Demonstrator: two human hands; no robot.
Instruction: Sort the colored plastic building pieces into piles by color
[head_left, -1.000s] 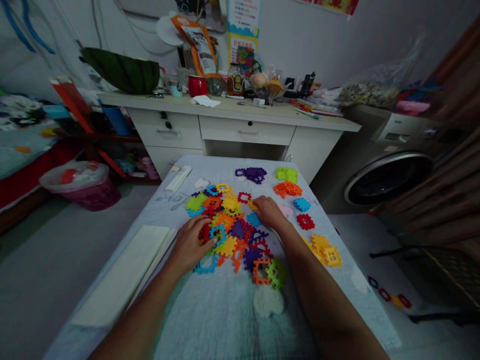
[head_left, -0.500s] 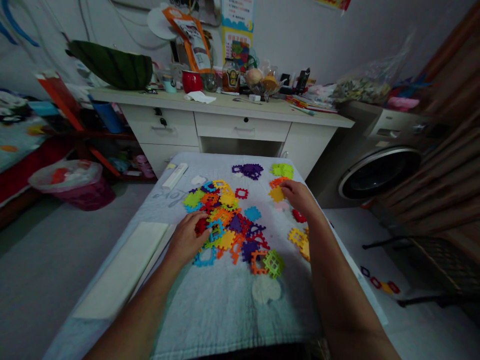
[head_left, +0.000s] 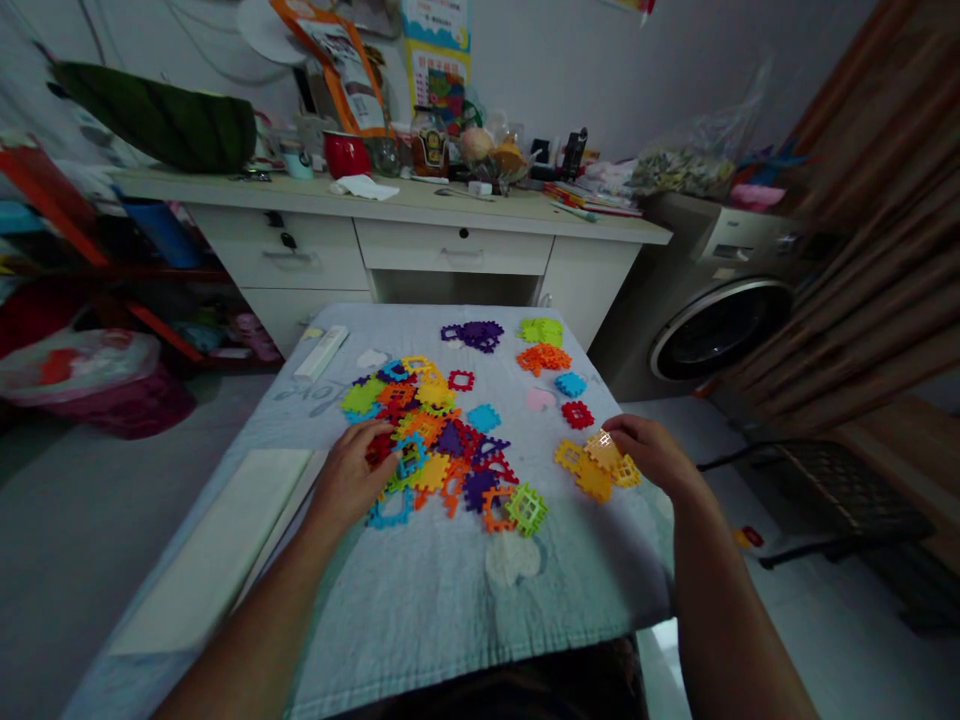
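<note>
A mixed heap of colourful plastic interlocking tiles (head_left: 439,445) lies in the middle of a small table covered with a pale blue cloth (head_left: 450,600). My left hand (head_left: 349,480) rests on the heap's left edge, fingers curled over a red and a blue tile. My right hand (head_left: 652,452) is at the table's right side, pinching a yellow tile at the yellow pile (head_left: 592,470). Sorted groups lie beyond: purple (head_left: 474,334), green (head_left: 541,330), orange (head_left: 543,358), a blue tile (head_left: 571,384) and a red tile (head_left: 577,414).
A white flat pad (head_left: 217,545) lies on the table's left side and a white tube (head_left: 321,351) at its far left corner. Behind stand a cluttered white desk (head_left: 457,245), a washing machine (head_left: 720,310) and, to the left, a pink bin (head_left: 97,385).
My right hand has moved from the heap's centre out past the orange group and down to the yellow pile, carrying a yellow tile. My left hand stays on the heap.
</note>
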